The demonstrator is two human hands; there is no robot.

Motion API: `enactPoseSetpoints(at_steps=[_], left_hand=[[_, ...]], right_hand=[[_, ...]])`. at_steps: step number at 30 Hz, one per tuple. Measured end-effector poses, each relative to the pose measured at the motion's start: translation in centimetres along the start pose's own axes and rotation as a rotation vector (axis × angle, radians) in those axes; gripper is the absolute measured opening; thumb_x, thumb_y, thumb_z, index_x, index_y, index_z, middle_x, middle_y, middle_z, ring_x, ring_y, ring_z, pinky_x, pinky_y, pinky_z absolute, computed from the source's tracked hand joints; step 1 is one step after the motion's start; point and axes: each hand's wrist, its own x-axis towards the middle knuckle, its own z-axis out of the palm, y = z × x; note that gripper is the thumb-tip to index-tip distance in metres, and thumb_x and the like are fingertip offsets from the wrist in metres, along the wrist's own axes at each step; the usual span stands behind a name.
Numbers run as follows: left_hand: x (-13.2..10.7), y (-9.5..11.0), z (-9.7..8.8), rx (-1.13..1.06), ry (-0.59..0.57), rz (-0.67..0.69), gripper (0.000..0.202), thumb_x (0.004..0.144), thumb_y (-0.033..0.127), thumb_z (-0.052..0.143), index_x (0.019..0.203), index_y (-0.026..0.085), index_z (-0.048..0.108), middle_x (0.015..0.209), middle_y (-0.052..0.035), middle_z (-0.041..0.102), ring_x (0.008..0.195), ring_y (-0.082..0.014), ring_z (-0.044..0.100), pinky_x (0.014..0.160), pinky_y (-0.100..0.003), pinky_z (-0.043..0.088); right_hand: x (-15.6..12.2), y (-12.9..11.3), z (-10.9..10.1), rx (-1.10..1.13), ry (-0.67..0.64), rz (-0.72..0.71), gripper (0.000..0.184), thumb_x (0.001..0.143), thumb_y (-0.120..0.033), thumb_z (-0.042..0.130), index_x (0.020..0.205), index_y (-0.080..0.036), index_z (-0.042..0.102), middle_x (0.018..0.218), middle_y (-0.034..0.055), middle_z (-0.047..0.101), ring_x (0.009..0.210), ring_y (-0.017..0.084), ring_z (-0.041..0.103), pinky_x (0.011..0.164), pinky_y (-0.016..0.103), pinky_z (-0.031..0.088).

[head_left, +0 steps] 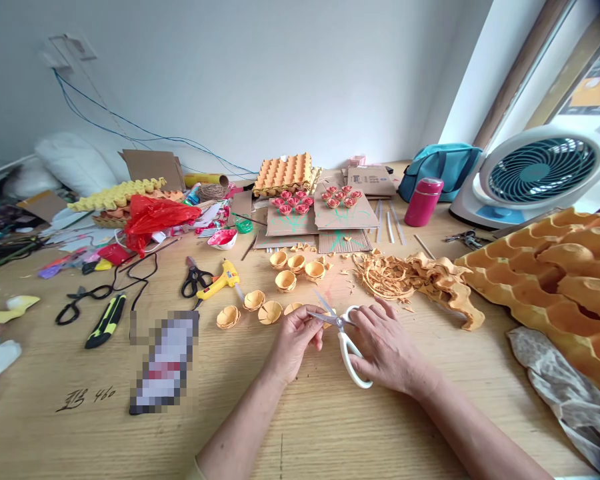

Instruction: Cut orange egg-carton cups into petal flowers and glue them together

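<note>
My right hand (387, 347) grips white-handled scissors (347, 347), blades pointing left and up. My left hand (297, 337) is closed on a small piece of orange egg-carton cup (326, 319), mostly hidden by the fingers, held at the blades. Just beyond my hands lie several cut orange carton cups (270, 312) shaped like flowers, on the wooden table (300, 420). A heap of orange trimmings (387, 275) lies to the right of them.
An orange egg tray (550, 267) lies at right, beside a fan (537, 172) and a pink bottle (423, 201). A yellow glue gun (221, 280), black scissors (194, 279), a utility knife (105, 321), a red bag (155, 217) and cardboard with red flowers (293, 213) lie farther back.
</note>
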Motion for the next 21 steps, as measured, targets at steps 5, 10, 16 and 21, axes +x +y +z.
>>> enactPoseSetpoints(at_steps=[5,10,16,21], left_hand=[[0.02,-0.07,-0.12,-0.018,-0.017,-0.013,0.034,0.068,0.039,0.086,0.083,0.014,0.068,0.065,0.0021,0.06,0.053,-0.0067,0.046,0.047,-0.019,0.041],[0.04,-0.12,-0.19,0.01,-0.025,0.005,0.032,0.07,0.04,0.085,0.083,0.014,0.069,0.065,0.0026,0.059,0.053,-0.0064,0.046,0.048,-0.019,0.041],[0.07,-0.22,-0.27,-0.007,-0.039,-0.011,0.032,0.07,0.04,0.085,0.083,0.015,0.07,0.066,0.0023,0.059,0.054,-0.0066,0.046,0.048,-0.019,0.041],[-0.09,-0.09,-0.27,-0.022,-0.05,-0.015,0.032,0.07,0.039,0.085,0.084,0.015,0.071,0.065,0.0024,0.058,0.054,-0.0066,0.047,0.049,-0.019,0.041]], right_hand=[[0.0,-0.13,-0.03,0.005,0.012,-0.01,0.037,0.085,-0.047,0.061,0.109,-0.021,0.053,0.1,0.0081,0.061,0.093,0.028,0.054,0.109,0.054,0.027],[0.07,-0.09,0.04,0.015,0.011,-0.015,0.03,0.086,-0.047,0.059,0.1,-0.022,0.051,0.096,0.0068,0.061,0.09,0.027,0.055,0.109,0.053,0.028],[0.0,0.13,0.13,0.031,0.009,-0.046,0.026,0.087,-0.046,0.058,0.092,-0.023,0.047,0.09,0.0049,0.061,0.085,0.025,0.056,0.109,0.053,0.027],[0.03,0.11,-0.04,0.049,-0.002,-0.072,0.024,0.088,-0.044,0.057,0.091,-0.023,0.045,0.086,0.0028,0.06,0.081,0.023,0.056,0.107,0.053,0.027]])
